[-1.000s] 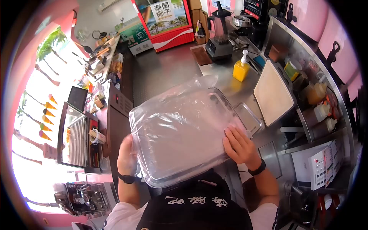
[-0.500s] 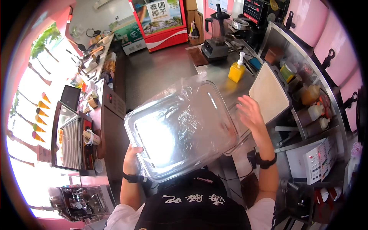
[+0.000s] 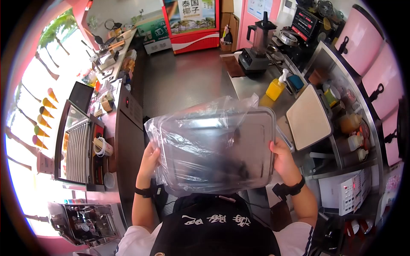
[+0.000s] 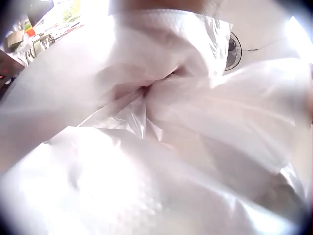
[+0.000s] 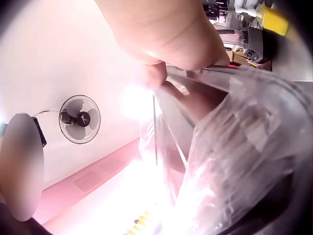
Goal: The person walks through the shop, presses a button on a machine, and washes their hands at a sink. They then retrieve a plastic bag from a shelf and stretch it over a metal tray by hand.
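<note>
A rectangular metal tray [image 3: 256, 149] is held up in front of the apron. Clear plastic bag film [image 3: 196, 136] lies in creases over its left and middle parts and bunches along the far edge. My left hand [image 3: 148, 161] grips the left end through the film, thumb on top. On the opposite side my right hand [image 3: 284, 160] holds the right rim, its thumb over the edge. Wrinkled film [image 4: 98, 171] fills most of the left wrist view and hides the left fingers. More film [image 5: 244, 147] hangs beside the right hand in the right wrist view.
To the right, a cutting board [image 3: 309, 117] leans by a shelf of jars. A yellow pump bottle [image 3: 276, 88] and a blender [image 3: 256, 49] stand on the metal counter [image 3: 239, 85]. On the left counter sits a roller grill [image 3: 77, 149].
My right hand first lay on the tray's right side, then lifted off with fingers spread, and now holds the right rim. The tray has turned from slanted to nearly square with my body.
</note>
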{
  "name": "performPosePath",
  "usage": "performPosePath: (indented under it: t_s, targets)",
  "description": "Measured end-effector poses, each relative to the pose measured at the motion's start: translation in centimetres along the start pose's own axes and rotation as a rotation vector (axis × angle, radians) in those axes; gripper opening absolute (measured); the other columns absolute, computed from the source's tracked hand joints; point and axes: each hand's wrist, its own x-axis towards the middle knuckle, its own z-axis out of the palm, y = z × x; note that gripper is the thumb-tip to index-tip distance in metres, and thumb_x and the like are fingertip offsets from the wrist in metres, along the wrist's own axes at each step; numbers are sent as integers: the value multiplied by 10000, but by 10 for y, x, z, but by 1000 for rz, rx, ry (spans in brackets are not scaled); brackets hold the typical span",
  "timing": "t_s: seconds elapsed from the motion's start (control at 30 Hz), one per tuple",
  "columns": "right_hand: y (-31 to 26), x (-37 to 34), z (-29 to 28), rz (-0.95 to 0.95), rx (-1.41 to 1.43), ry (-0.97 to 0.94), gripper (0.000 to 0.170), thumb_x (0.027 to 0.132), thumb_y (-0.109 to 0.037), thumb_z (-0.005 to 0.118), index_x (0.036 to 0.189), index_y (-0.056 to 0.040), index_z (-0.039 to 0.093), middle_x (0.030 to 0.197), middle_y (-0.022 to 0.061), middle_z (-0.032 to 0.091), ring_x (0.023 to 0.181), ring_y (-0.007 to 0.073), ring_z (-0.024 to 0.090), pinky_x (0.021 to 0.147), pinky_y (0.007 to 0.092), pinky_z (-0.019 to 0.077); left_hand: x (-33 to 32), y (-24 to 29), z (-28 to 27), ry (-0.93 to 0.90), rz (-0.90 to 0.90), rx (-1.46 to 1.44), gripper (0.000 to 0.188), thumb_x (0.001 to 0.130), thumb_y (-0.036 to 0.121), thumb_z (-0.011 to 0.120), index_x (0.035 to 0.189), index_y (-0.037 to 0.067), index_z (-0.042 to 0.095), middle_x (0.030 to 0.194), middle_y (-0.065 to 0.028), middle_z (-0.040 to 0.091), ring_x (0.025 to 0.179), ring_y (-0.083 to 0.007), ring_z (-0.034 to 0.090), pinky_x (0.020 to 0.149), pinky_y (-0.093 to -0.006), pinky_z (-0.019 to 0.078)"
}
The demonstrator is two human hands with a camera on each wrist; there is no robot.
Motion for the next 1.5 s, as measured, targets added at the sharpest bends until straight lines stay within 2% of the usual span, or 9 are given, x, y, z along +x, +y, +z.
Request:
performPosePath:
  t_s: [0.07, 0.37, 0.67, 0.83, 1.0, 1.03, 1.13, 1.33, 1.5]
  targets:
    - [3, 2, -2, 4, 2, 9, 423, 856, -237, 648, 1163, 37, 548, 1094, 106, 636, 1001, 186, 598, 911, 310, 444, 5, 15, 3, 53, -16, 191, 224, 908, 128, 560, 1115, 50, 523, 704, 77, 505, 501, 6, 403, 417, -166, 277]
    - [7, 3, -13, -74, -3, 90, 439, 825, -243, 685, 1154, 14, 549, 1103, 90, 628, 1015, 176, 582, 918, 312, 429, 49, 24, 11, 243, 159, 117, 166, 841, 133, 684, 762, 95, 542, 602, 90, 478, 434, 13, 298, 411, -184, 193]
    - [0, 7, -15, -133, -25, 164, 417, 820, -245, 689, 1130, 3, 559, 1051, 72, 636, 961, 167, 588, 885, 295, 431, 75, 25, 47, 228, 345, 413, 260, 714, -83, 601, 908, 54, 495, 823, 39, 446, 759, -30, 442, 603, -159, 373]
    - [5, 1, -34, -137, -25, 193, 394, 837, -249, 670, 1123, 1, 565, 1054, 75, 645, 972, 166, 593, 882, 296, 434, 77, 7, 40, -67, -117, -15, 188, 932, 120, 528, 1082, 22, 584, 907, -29, 625, 790, -44, 554, 654, -177, 435]
    - [-1, 2, -31, -183, 35, 237, 373, 855, -241, 651, 1127, -1, 563, 1059, 72, 642, 966, 166, 594, 891, 305, 435, 60, 7, 37, -111, -233, -161, 618, 942, 591, 256, 1223, 73, 443, 1137, -86, 605, 948, -111, 614, 730, -203, 494]
    - [-3, 0, -31, -187, 50, 237, 370, 859, -240, 646, 1129, -2, 559, 1063, 73, 640, 961, 167, 595, 895, 311, 435, 47, 17, 40, -96, -216, -136, 585, 929, 594, 322, 1146, 74, 480, 1118, -86, 612, 753, -69, 600, 587, -191, 459]
    - [-6, -2, -22, -199, 18, 287, 435, 884, -286, 612, 1183, 15, 517, 1081, 89, 624, 994, 194, 592, 897, 329, 447, 32, 7, 19, -376, -172, -172, 494, 931, 520, 441, 1121, 68, 500, 1079, -83, 616, 514, -33, 463, 442, -188, 337]
    - [0, 8, -23, -125, 142, 299, 220, 879, -171, 621, 1034, -23, 570, 911, 35, 626, 799, 132, 599, 751, 278, 481, 27, -2, 46, -14, -249, 160, 162, 876, 174, 642, 801, 34, 608, 630, 41, 579, 462, 8, 336, 418, -182, 196]
    - [-1, 6, -25, -142, 120, 267, 187, 880, -163, 621, 1008, -36, 572, 879, 9, 620, 792, 117, 593, 747, 274, 476, 44, -2, 20, -19, -127, 295, 156, 905, 141, 591, 771, 62, 578, 647, 24, 580, 435, 8, 314, 404, -169, 214]
